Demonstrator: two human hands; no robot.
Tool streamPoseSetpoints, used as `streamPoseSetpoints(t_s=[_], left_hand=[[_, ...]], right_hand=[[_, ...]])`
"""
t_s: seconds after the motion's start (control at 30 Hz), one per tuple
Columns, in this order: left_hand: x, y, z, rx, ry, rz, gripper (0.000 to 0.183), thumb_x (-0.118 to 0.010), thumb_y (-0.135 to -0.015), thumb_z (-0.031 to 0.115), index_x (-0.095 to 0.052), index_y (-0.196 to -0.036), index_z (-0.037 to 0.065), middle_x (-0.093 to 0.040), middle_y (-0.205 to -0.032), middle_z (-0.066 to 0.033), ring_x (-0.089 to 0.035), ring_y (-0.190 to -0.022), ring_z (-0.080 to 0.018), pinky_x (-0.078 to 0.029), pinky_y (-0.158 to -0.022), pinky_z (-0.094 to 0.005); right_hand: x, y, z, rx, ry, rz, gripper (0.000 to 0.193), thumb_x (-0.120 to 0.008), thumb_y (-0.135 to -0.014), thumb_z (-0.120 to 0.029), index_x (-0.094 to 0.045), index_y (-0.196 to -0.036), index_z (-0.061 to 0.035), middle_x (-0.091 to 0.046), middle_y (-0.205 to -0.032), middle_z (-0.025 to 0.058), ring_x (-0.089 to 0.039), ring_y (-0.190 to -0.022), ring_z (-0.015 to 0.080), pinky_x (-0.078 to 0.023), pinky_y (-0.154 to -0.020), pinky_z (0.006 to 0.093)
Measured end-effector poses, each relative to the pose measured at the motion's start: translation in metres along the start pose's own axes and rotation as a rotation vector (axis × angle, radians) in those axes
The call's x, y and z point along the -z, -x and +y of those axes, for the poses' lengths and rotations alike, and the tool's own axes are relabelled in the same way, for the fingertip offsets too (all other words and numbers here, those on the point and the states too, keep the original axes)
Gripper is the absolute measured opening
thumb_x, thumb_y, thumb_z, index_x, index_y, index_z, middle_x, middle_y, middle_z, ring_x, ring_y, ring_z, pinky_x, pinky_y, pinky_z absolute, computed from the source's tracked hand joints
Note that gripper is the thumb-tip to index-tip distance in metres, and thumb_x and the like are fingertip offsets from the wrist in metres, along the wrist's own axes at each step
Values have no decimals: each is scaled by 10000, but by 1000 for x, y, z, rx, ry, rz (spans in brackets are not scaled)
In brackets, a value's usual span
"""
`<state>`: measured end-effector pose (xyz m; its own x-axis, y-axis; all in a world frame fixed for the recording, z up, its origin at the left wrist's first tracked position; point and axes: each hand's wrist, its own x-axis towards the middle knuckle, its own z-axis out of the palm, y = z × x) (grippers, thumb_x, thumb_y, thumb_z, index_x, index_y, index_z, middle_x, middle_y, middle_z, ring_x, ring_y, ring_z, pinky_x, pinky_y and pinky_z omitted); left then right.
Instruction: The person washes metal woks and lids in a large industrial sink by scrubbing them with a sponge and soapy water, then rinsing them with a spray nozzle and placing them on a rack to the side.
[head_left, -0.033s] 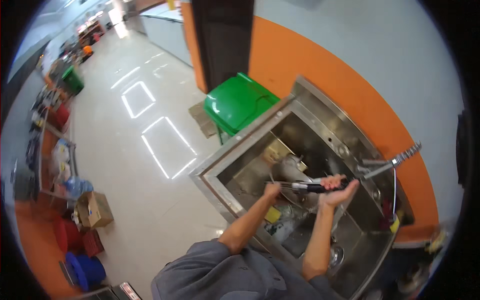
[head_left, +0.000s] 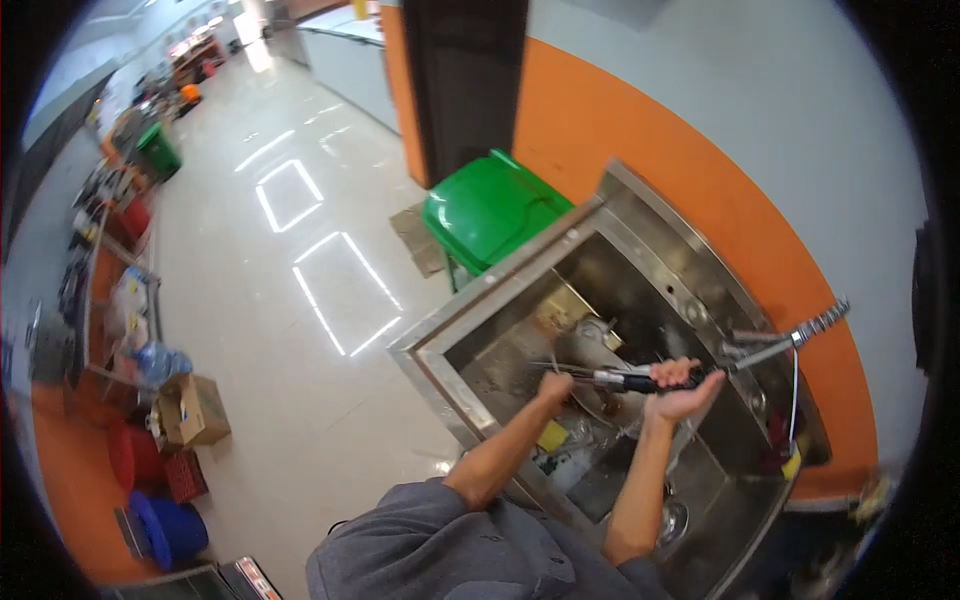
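I stand at a stainless steel sink (head_left: 470, 335). My right hand (head_left: 683, 396), palm up, grips the black handle of a long utensil (head_left: 625, 380) with a thin metal front part. My left hand (head_left: 553, 386) is closed around that thin metal end, just above a metal pot (head_left: 590, 345) lying in the basin. A yellow sponge (head_left: 551, 436) sits below my left wrist. A faucet (head_left: 800, 336) with a spring-wrapped hose reaches in from the right, close to my right hand.
A green lidded bin (head_left: 490, 205) stands against the orange wall beside the sink. The shiny floor stretches left to a cardboard box (head_left: 200, 408), red crates (head_left: 150, 460), a blue tub (head_left: 165, 530) and shelving along the far left.
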<state>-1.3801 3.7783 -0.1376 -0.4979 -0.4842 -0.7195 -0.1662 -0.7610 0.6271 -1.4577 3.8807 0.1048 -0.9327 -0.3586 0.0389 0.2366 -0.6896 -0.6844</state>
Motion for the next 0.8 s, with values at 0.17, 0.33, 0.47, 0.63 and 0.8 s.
streamPoseSetpoints(t_s=[0.17,0.33,0.47,0.63,0.8], left_hand=[[-14,48,24,-129,-543,148,475,-483,-832,206,-425,-1228,-49,-567,-1116,-319,-559,-1044,-468,-430,-919,-509],[10,59,30,-172,-701,66,577,-489,-804,148,-349,-1352,32,-554,-1147,-308,-531,-1093,-457,-425,-933,-492],[20,64,31,-528,-840,62,790,-505,-735,63,-249,-1470,198,-563,-1166,-295,-538,-1100,-441,-423,-936,-487],[35,64,52,-403,-449,112,623,-442,-724,70,-495,-1338,161,-588,-1188,-220,-550,-1126,-372,-423,-956,-429],[39,71,46,-511,-573,187,657,-431,-717,60,-475,-1359,193,-555,-1233,-224,-497,-1188,-375,-393,-988,-430]], right_hand=[[17,-15,14,131,205,146,555,-477,-932,-516,-331,-564,-127,-328,-486,15,-333,-436,147,-342,-484,313],[21,-50,9,343,132,185,535,-470,-954,-454,-350,-575,-96,-372,-506,56,-368,-458,171,-381,-507,344],[16,-68,10,547,144,191,565,-440,-962,-468,-333,-571,-74,-367,-510,66,-390,-477,188,-413,-550,346],[13,-76,24,415,262,224,566,-407,-975,-464,-336,-569,-76,-367,-522,61,-384,-480,188,-393,-529,329],[11,-92,24,463,217,207,569,-403,-977,-465,-341,-570,-74,-356,-533,47,-393,-494,179,-384,-513,317]])
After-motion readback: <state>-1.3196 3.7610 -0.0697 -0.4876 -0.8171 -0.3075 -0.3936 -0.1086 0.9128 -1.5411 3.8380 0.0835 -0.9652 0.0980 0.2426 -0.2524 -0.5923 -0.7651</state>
